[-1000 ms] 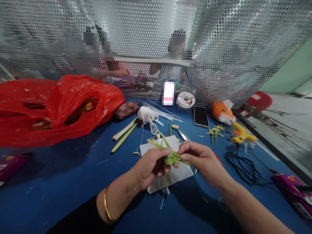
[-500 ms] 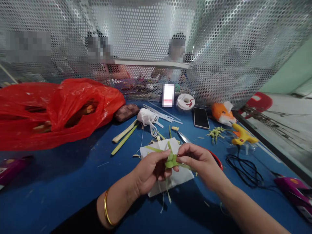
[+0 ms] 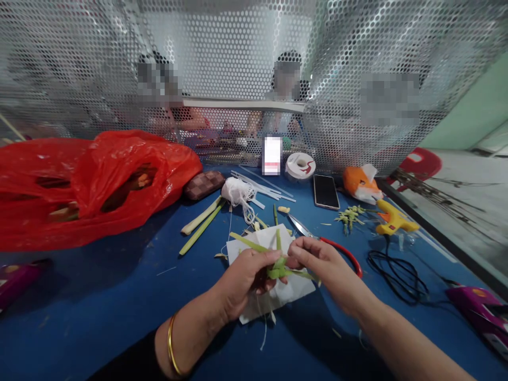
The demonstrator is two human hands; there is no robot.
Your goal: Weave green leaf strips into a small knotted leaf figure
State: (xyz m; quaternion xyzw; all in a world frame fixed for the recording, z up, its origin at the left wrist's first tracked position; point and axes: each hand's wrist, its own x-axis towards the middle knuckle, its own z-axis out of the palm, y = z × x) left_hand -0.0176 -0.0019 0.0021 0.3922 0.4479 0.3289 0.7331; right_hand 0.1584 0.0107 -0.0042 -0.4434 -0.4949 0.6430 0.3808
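Observation:
Between thumb and fingers, my left hand point(image 3: 248, 278) grips a small folded piece of green leaf strips point(image 3: 278, 269). Several strip ends stick out of it, to the upper left, upward and to the right. My right hand point(image 3: 321, 259) is closed in a pinch at the upper right side of the piece, thumb and forefinger together on a leaf strip; the fingertips partly cover it. Both hands are above a white paper sheet point(image 3: 299, 291), with a white thread point(image 3: 265, 328) hanging below. Scissors with red handles point(image 3: 343, 248) lie behind my right hand, partly hidden.
A red plastic bag point(image 3: 159, 153) fills the left. Cut stalks point(image 3: 200, 230), white string point(image 3: 239, 191), a ribbon roll point(image 3: 300, 165), a phone point(image 3: 326, 191) and an orange tissue pack point(image 3: 361, 183) lie farther back. A yellow glue gun point(image 3: 395, 218) with its cord is at right. Perforated metal stands behind.
My right fingers have shifted slightly on the leaf piece, which is turned a little; a strip now shows pointing right. More of the scissors is visible. The view has shifted slightly.

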